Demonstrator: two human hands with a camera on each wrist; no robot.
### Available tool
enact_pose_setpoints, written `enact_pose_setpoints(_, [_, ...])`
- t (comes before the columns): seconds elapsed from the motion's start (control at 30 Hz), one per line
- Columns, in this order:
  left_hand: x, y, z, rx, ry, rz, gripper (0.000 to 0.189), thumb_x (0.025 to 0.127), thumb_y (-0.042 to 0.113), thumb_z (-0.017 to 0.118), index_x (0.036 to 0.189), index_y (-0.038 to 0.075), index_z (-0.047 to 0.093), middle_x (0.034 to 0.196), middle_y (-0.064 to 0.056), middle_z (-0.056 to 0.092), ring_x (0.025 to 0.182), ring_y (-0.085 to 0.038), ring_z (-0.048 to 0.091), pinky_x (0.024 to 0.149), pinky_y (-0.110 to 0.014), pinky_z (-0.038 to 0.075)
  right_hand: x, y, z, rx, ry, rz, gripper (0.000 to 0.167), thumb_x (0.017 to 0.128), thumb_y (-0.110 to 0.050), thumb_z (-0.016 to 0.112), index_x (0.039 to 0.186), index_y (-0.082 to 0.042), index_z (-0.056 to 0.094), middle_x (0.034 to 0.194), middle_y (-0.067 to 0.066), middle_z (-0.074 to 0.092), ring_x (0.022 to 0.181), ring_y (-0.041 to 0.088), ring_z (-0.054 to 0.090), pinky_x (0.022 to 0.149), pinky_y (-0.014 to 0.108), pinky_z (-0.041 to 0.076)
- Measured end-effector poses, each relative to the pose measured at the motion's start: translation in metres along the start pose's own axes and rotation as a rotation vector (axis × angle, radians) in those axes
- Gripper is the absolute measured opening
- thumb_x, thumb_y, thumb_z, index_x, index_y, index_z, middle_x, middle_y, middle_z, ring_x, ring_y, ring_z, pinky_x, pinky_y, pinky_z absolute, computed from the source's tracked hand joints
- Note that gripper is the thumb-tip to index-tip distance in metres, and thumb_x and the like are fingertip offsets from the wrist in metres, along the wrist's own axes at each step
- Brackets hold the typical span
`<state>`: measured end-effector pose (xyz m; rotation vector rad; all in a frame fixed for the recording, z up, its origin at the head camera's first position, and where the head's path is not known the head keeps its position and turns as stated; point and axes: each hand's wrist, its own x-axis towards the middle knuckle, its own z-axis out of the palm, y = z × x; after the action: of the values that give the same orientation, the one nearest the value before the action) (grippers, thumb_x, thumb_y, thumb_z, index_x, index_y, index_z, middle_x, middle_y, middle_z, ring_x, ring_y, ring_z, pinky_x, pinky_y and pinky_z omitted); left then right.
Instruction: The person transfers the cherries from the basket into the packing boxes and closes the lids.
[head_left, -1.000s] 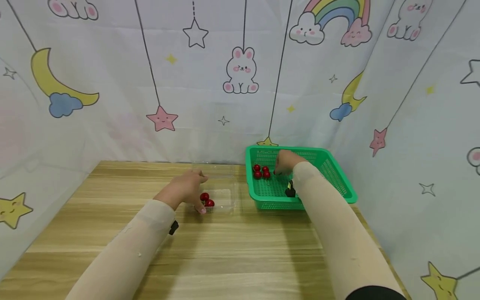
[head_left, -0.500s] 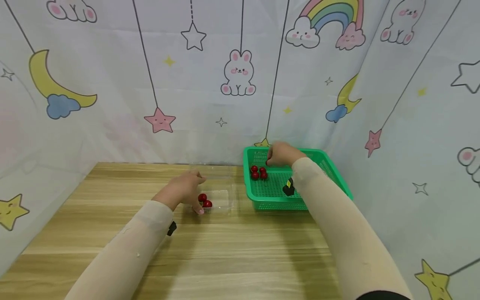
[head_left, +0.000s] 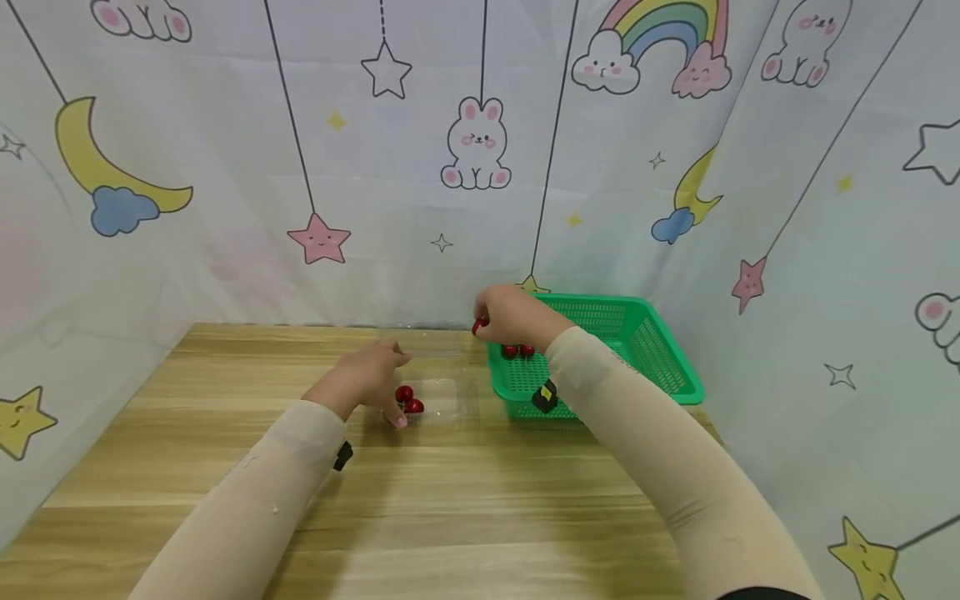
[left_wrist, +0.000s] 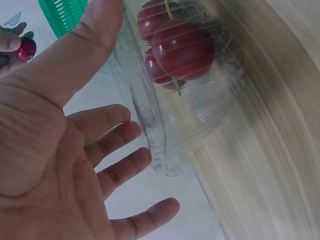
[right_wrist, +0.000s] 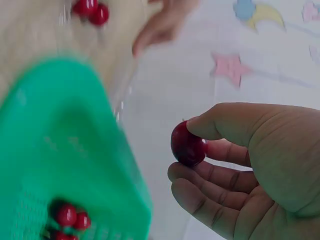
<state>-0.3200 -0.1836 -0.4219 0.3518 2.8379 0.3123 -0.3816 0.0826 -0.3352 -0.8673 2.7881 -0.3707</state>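
My right hand (head_left: 517, 315) pinches a red cherry (right_wrist: 188, 144) between thumb and fingers, above the left rim of the green basket (head_left: 588, 400). Further cherries (head_left: 519, 351) lie inside that basket, partly covered by the hand in the head view. To the left, a clear plastic box (head_left: 450, 402) holds several cherries (left_wrist: 182, 49) with greenish stems. My left hand (head_left: 367, 379) rests at the box's left side. In the left wrist view its fingers (left_wrist: 122, 167) are spread and loosely bent, with some tips against the clear wall and the thumb along its edge.
Everything stands on a wood-grain table (head_left: 450, 517). Behind and to the right hangs a white cloth (head_left: 420, 275) printed with stars, moons and rabbits. The basket is near the table's back right corner. A clear flap (head_left: 427, 340), perhaps the box's lid, lies behind the box.
My right hand has lifted a cherry up out of the basket and carried it left to the basket's left rim. The left hand stays at the box.
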Motion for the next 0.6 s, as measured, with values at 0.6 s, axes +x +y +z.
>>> enact_pose_setpoints(0.6, [0.003,-0.001,0.0,-0.004,-0.007,-0.016,0.125,0.068,0.049,0.111,0.172,0.011,0.052,0.173,-0.015,0.05,0.157,-0.045,0.05,0.12,-0.066,0.054,0.026,-0.049,0.087,-0.161,-0.137,-0.207,0.01,0.106,-0.019,0.082,0.107,-0.009,0.081,0.098,0.0,0.077,0.084,0.013,0.065,0.081,0.027,0.061])
